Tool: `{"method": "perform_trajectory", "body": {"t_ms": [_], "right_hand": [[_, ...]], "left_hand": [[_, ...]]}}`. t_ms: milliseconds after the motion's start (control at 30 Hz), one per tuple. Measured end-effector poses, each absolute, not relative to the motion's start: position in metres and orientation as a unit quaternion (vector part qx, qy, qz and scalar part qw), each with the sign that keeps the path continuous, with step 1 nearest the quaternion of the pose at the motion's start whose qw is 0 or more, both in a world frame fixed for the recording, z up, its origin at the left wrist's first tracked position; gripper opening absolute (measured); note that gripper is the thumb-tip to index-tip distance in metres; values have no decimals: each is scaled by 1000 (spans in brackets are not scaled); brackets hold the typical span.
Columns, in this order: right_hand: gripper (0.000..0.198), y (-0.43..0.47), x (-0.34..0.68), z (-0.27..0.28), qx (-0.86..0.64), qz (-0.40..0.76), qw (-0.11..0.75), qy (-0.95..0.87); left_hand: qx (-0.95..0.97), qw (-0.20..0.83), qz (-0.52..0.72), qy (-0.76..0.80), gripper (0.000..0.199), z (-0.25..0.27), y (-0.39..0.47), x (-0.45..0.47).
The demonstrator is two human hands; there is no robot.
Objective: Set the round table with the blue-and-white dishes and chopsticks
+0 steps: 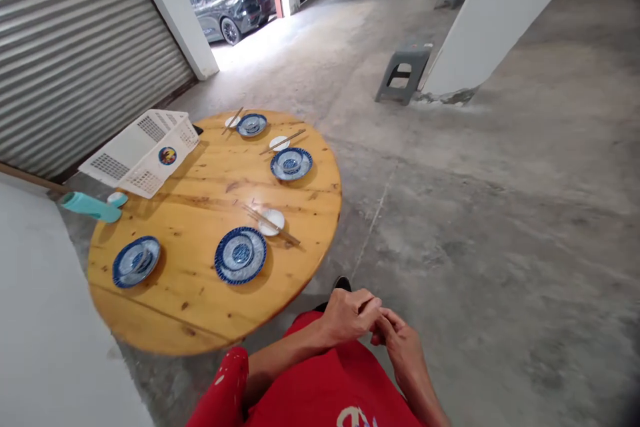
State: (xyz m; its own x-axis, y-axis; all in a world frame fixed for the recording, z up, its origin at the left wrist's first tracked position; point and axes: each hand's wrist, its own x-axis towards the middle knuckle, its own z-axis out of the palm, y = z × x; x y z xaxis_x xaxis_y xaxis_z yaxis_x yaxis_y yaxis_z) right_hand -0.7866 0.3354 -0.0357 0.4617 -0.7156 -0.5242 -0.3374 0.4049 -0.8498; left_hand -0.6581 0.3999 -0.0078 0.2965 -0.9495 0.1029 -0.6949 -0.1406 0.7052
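In front of my red shirt my two hands meet, off the table's right edge. My left hand [349,313] is closed, its fingers curled in against the other hand. The fingertips of my right hand [401,341] are pinched together and touch the left. Whatever lies between the fingers, if anything, is too small or hidden. Nearest them on the round wooden table [200,310] is a blue-rimmed plate [223,267] with a bowl [243,252] on it. Beside that plate, chopsticks [285,235] rest across a small white dish [274,219].
More place settings stand around the table, including a plate [120,273] at left and a plate [306,159] farther back. A white plastic basket [145,177] and a turquoise cylindrical container [90,205] sit at the left. A grey stool [406,73] stands near a pillar [480,47].
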Motion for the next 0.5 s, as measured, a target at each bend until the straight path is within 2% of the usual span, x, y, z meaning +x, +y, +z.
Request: {"method": "perform_trajectory", "body": {"t_ms": [167,367,500], "right_hand": [[49,224,-781,-26,-503,-147,660,538],[55,137,-806,-34,-410,-217,621,632],[52,79,-818,-61,-404,-173,625,646]], "left_hand": [[735,366,-194,-536,33,4,291,-637],[734,357,-254,-519,35,18,200,-625],[754,335,-262,-500,29,16,145,-616]]}}
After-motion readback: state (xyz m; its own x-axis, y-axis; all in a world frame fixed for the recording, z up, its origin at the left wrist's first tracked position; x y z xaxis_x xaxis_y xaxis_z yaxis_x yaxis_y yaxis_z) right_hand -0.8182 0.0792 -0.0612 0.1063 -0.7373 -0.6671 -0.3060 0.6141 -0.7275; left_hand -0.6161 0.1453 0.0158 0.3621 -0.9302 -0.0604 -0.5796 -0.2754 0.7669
